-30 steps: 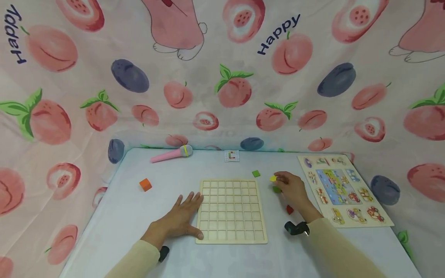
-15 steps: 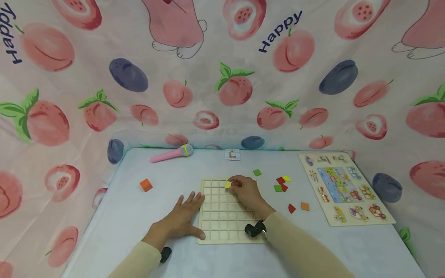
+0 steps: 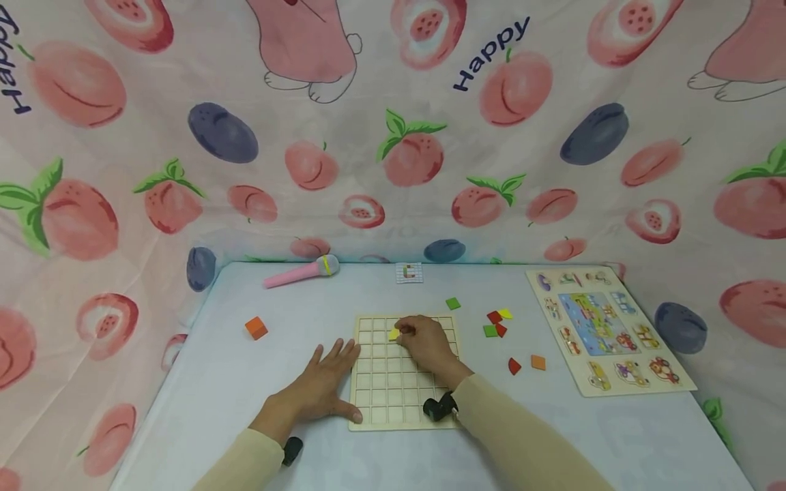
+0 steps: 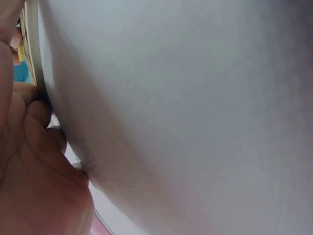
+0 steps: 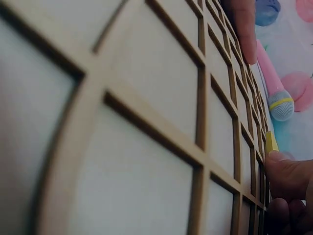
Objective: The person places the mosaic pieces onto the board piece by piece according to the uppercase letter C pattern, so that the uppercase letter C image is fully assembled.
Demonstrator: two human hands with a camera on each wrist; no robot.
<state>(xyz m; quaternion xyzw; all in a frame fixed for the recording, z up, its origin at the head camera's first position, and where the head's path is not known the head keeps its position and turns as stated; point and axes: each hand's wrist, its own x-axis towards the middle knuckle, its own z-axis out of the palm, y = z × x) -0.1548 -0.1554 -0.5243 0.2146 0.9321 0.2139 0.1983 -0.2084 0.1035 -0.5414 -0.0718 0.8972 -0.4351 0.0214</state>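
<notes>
A wooden grid board [image 3: 387, 395] with square cells lies on the white table. Over its upper part, my right hand [image 3: 426, 344] pinches a small yellow tile [image 3: 394, 335] between thumb and fingers. From the right wrist view, the yellow tile [image 5: 271, 141] stands tilted right at the grid, low over a far cell. My left hand [image 3: 322, 385] rests with fingers spread along the board's left side, its thumb on the lower left corner. In the left wrist view, the palm and curved fingers of the left hand [image 4: 44, 161] show beside the board's edge.
Right of the board lie red tiles [image 3: 514, 366], green tiles [image 3: 453, 303], another yellow tile [image 3: 505, 314] and an orange tile [image 3: 537, 363]. A picture puzzle [image 3: 595, 324] is farther right. An orange block [image 3: 256, 328], pink toy microphone [image 3: 301, 273] and small pattern card [image 3: 409, 273] sit left and behind.
My right hand has picked up the yellow tile from the pieces at the right and carried it left over the board, then slightly farther left and down. The left hand has stayed in place.
</notes>
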